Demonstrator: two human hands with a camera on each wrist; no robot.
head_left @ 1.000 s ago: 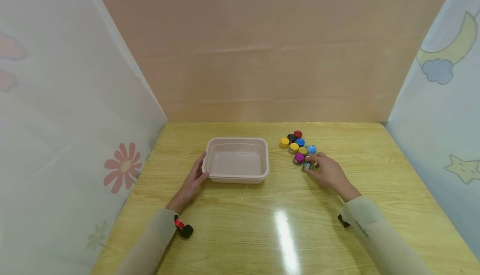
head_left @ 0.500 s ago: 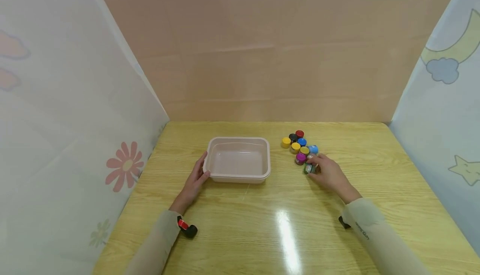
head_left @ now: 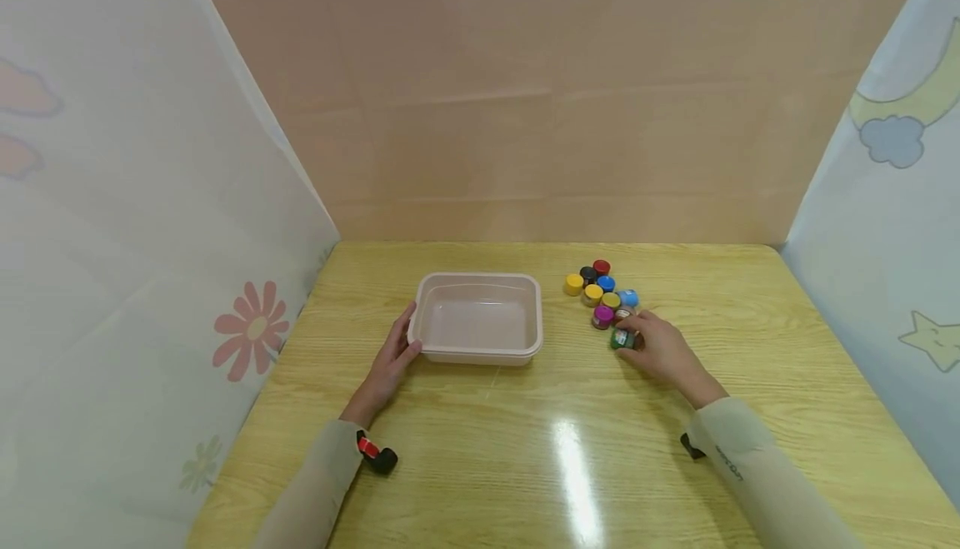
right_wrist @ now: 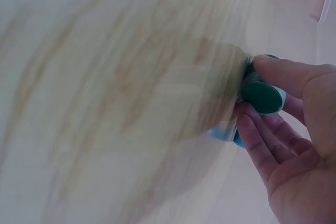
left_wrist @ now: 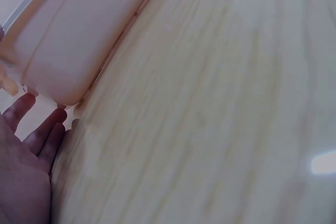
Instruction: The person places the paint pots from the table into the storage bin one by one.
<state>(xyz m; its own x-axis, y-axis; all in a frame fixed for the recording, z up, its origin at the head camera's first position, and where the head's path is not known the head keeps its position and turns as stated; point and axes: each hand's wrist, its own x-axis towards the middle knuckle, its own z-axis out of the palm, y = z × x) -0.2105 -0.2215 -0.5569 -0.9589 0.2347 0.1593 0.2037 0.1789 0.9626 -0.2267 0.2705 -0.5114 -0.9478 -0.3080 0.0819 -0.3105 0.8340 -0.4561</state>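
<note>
Pinching green jar [head_left: 622, 338] w/ R hand [head_left: 663, 351], thumb-side on the near face, fingertips on the far face, low by the table [head_left: 487, 449]. Touching box [head_left: 480, 353] w/ L hand [head_left: 385, 368], digits spread apart at its end wall and near corner. To do it well: keep that pinch even and firm, w/ pads squarely opposed, prob. best around the jar's middle. Draw straight back toward the wrist, clear of brown jar [head_left: 623, 313] just beyond R fingertips and purple jar [head_left: 603, 317] off to their left. Mind light-blue jar [head_left: 628, 297] too, just past the knuckles. Avoid leaning on box w/ L fingers; enough just to steady. Can't tell for sure if upright or tipped btwn those fingers, being partly covered. Vs. 1 s ago: green jar drawn slightly toward the wrist, still btwn thumb and fingertips, w/ a wider gap from purple jar. No obvious change under L fingers, bar a slight shift in view.
</note>
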